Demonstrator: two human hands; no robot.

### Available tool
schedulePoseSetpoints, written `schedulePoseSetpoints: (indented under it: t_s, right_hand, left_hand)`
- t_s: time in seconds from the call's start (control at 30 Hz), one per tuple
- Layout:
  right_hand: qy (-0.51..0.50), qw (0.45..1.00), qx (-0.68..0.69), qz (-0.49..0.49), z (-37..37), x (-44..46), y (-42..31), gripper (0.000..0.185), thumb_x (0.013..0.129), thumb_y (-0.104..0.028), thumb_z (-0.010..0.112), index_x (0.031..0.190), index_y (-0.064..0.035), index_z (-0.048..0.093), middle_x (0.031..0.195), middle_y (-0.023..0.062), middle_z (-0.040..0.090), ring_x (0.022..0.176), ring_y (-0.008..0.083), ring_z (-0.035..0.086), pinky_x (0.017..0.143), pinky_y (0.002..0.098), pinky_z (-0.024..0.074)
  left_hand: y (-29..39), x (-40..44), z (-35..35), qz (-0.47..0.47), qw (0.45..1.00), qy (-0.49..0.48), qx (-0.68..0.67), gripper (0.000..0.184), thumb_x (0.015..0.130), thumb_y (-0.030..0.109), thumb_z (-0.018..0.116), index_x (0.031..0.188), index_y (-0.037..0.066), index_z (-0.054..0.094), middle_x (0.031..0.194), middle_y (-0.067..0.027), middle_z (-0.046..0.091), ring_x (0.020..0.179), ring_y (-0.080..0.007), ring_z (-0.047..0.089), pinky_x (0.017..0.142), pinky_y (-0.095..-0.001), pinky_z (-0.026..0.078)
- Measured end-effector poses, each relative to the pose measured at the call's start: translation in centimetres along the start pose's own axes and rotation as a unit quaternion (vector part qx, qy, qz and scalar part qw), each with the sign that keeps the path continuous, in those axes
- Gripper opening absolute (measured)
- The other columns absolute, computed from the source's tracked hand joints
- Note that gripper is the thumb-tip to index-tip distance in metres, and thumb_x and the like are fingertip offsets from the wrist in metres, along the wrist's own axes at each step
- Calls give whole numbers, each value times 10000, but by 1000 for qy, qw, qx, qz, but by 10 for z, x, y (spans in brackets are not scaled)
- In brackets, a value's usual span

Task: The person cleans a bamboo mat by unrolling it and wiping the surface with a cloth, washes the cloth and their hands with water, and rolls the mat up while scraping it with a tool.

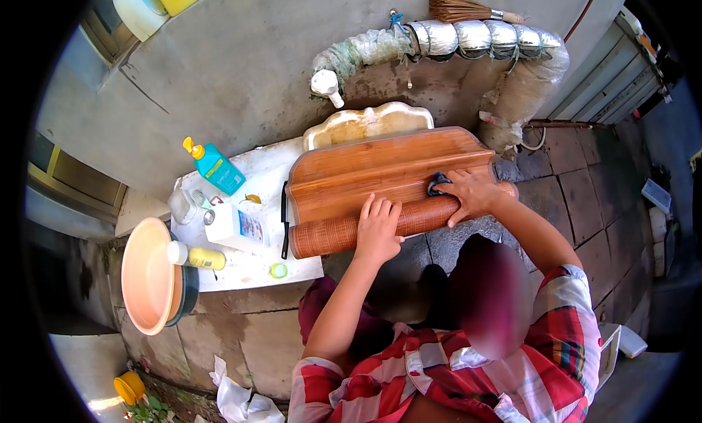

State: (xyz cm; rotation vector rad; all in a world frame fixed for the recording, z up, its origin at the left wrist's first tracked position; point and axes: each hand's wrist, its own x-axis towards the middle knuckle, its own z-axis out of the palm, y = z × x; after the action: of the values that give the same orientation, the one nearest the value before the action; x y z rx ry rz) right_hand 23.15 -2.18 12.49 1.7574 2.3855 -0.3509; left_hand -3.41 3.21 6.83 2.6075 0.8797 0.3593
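A reddish-brown bamboo mat point(365, 171) lies over the sink, its near edge curled into a roll with the woven backing outward. My left hand point(376, 231) rests on that roll, fingers stretched over the top and holding nothing. Further right, my right hand point(474, 193) presses a small dark blue cloth point(438, 182) against the mat, the thumb lying over the roll. Most of the cloth is under the fingers. Behind the mat shows the stained white back of the sink point(369, 122).
On the white counter point(248, 277) stand a teal pump bottle point(221, 171), a white box point(235, 227), a yellow bottle point(205, 258) and a green lid point(278, 270). Basins point(150, 277) sit at its left. A wrapped pipe point(468, 39) with a white tap point(326, 85) runs along the wall; a brush point(468, 8) lies on top.
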Motion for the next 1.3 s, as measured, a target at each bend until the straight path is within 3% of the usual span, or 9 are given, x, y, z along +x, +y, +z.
schedulePoseSetpoints:
  t_s: [0.13, 0.27, 0.33, 0.47, 0.57, 0.7, 0.97, 1.13, 1.3]
  right_hand:
    - [43, 983, 161, 81, 25, 24, 27, 358, 917, -445, 528, 1103, -177, 675, 1117, 138, 579, 1097, 330, 551, 953, 430, 426]
    - [190, 934, 182, 239, 49, 28, 53, 311, 910, -369, 574, 1065, -120, 678, 1056, 152, 638, 962, 359, 606, 832, 426, 486]
    - [377, 870, 177, 265, 59, 22, 57, 283, 895, -307, 618, 1058, -81, 670, 995, 182, 656, 912, 353, 619, 796, 406, 492]
    - [422, 796, 281, 332, 70, 36, 57, 280, 891, -275, 639, 1071, -62, 666, 959, 186, 630, 894, 336, 608, 793, 382, 482]
    - [467, 795, 213, 322, 79, 49, 58, 266, 901, -256, 621, 1092, -76, 666, 1010, 192, 602, 955, 358, 578, 855, 392, 457]
    - [76, 935, 78, 337, 92, 71, 48, 669, 872, -225, 623, 1460, -189, 306, 1382, 232, 299, 1216, 431, 370, 991, 483, 402]
    - [59, 936, 111, 328, 81, 126, 38, 665, 872, -138, 574, 1462, -72, 274, 1394, 255, 246, 1221, 462, 361, 1037, 487, 370]
    - [97, 976, 155, 116, 82, 180, -31, 655, 846, -178, 614, 1420, -18, 344, 1354, 302, 296, 1164, 505, 428, 1031, 479, 374]
    - [-57, 969, 222, -89, 33, 253, -150, 785, 852, -233, 597, 1494, -53, 184, 1418, 293, 208, 1233, 495, 340, 1069, 459, 304]
  left_hand:
    - [0, -5, 8, 24, 996, 78, 27, 740, 676, 274, 781, 1302, 32, 469, 1266, -168, 529, 1302, -302, 402, 1154, -439, 184]
    - [-5, 1, 13, -14, 997, 75, 32, 702, 742, 451, 718, 1230, -3, 497, 1226, -173, 549, 1237, -304, 451, 1101, -436, 261]
    - [-3, 9, 10, -33, 998, 53, 8, 699, 732, 490, 711, 1193, 1, 516, 1189, -163, 564, 1177, -301, 480, 1056, -430, 295]
    - [-6, 13, 19, -25, 995, 91, 22, 724, 703, 593, 683, 1112, 10, 551, 1085, -136, 591, 1022, -289, 534, 939, -409, 365]
    - [-5, 16, 12, -40, 998, 46, 13, 736, 690, 595, 691, 1115, 11, 551, 1091, -134, 592, 1024, -283, 538, 942, -404, 370]
    - [2, 15, 11, -22, 997, 41, 57, 770, 628, 502, 781, 1173, 20, 530, 1120, -116, 570, 1038, -279, 525, 993, -430, 354]
    - [18, 9, 25, -43, 988, 11, 150, 811, 634, 398, 806, 1261, 24, 453, 1187, -140, 499, 1112, -301, 478, 1037, -475, 329]
    - [13, 14, 32, -45, 988, 12, 147, 824, 620, 389, 819, 1252, 14, 448, 1188, -150, 489, 1120, -308, 472, 1028, -474, 330]
    - [5, 7, 40, -14, 979, -12, 201, 752, 724, 466, 710, 1330, 87, 474, 1338, -128, 475, 1233, -309, 430, 1059, -488, 310]
